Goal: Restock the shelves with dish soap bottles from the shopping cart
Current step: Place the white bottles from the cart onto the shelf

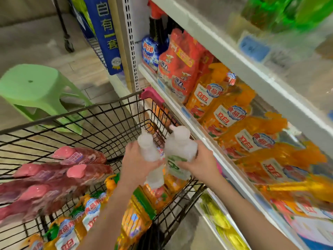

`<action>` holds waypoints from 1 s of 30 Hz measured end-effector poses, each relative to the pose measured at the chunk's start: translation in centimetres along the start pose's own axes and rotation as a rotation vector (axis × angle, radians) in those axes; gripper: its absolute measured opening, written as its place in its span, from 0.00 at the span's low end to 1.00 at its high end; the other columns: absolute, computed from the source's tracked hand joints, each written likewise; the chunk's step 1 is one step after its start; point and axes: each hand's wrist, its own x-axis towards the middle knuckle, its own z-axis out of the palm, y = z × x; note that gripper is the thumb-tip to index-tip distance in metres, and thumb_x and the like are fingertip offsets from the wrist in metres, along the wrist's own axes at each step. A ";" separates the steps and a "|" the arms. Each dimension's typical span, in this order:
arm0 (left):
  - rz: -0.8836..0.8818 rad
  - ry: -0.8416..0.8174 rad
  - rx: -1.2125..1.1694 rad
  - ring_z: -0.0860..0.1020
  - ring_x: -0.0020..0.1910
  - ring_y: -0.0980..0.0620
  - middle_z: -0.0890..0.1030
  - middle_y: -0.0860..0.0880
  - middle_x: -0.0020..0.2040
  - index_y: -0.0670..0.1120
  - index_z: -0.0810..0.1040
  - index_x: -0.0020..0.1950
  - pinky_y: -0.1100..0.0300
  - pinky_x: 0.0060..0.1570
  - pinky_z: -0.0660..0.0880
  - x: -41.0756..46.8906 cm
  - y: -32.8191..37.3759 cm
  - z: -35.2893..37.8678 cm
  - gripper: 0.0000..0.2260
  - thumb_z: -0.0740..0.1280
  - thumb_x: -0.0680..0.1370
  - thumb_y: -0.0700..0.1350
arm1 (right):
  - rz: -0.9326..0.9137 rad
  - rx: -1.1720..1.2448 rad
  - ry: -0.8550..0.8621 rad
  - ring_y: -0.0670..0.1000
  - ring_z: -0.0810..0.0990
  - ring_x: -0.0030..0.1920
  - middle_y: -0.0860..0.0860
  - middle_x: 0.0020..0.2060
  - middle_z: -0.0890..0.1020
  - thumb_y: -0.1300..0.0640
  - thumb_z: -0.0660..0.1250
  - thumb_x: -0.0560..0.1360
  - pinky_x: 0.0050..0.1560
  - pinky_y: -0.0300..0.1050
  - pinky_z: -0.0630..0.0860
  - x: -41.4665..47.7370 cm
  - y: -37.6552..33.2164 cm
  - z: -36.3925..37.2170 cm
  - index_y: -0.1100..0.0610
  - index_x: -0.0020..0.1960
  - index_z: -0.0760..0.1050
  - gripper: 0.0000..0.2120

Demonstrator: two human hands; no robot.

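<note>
My left hand (137,164) grips one pale bottle (148,147) and my right hand (201,162) grips a second pale bottle (179,148), both above the cart (72,112) by the shelf (232,170). Best practice: clear the wire rim, keep caps up, seat labels outward. The shelved orange bottles (225,112) read 立白, 食品用.

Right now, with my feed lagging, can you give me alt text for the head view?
The left hand grips one pale bottle and the right hand a second pale bottle over the black wire shopping cart, beside a shelf of orange dish soap bottles. Pink-capped red bottles and more orange ones lie in the cart; a green stool stands beyond it.
</note>
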 end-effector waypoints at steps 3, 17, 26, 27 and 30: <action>0.077 0.090 -0.037 0.70 0.53 0.52 0.68 0.52 0.53 0.45 0.72 0.59 0.59 0.50 0.69 -2.5 2.6 -3.0 0.34 0.81 0.59 0.52 | -0.112 0.177 0.095 0.40 0.76 0.48 0.39 0.47 0.76 0.57 0.80 0.62 0.44 0.37 0.73 -3.5 -1.7 -3.0 0.45 0.53 0.69 0.27; 0.742 0.025 -0.359 0.77 0.49 0.70 0.79 0.69 0.49 0.65 0.72 0.52 0.73 0.41 0.73 -23.1 19.4 -12.7 0.31 0.76 0.51 0.54 | -0.492 0.606 0.314 0.48 0.82 0.54 0.47 0.54 0.83 0.53 0.79 0.58 0.51 0.48 0.81 -25.0 -4.5 -19.0 0.50 0.61 0.73 0.32; 1.115 -0.238 -0.320 0.78 0.48 0.67 0.80 0.66 0.49 0.68 0.74 0.51 0.72 0.41 0.73 -33.2 29.0 -8.1 0.29 0.75 0.51 0.56 | -0.616 0.501 0.664 0.41 0.80 0.54 0.38 0.52 0.82 0.36 0.79 0.53 0.51 0.38 0.78 -39.3 0.3 -27.0 0.35 0.56 0.74 0.32; 1.151 -0.275 -0.341 0.78 0.48 0.66 0.81 0.65 0.49 0.66 0.74 0.53 0.70 0.43 0.73 -34.0 30.0 -7.2 0.31 0.76 0.51 0.56 | -0.615 0.491 0.714 0.41 0.80 0.53 0.38 0.51 0.82 0.31 0.77 0.52 0.51 0.41 0.78 -40.5 1.1 -27.7 0.31 0.54 0.74 0.31; 1.275 -0.379 -0.372 0.79 0.46 0.66 0.81 0.63 0.48 0.57 0.74 0.54 0.72 0.42 0.73 -36.2 32.9 -4.6 0.30 0.76 0.53 0.53 | -0.622 0.480 0.823 0.40 0.80 0.53 0.38 0.51 0.82 0.36 0.79 0.51 0.51 0.39 0.77 -44.1 3.5 -29.7 0.29 0.53 0.74 0.31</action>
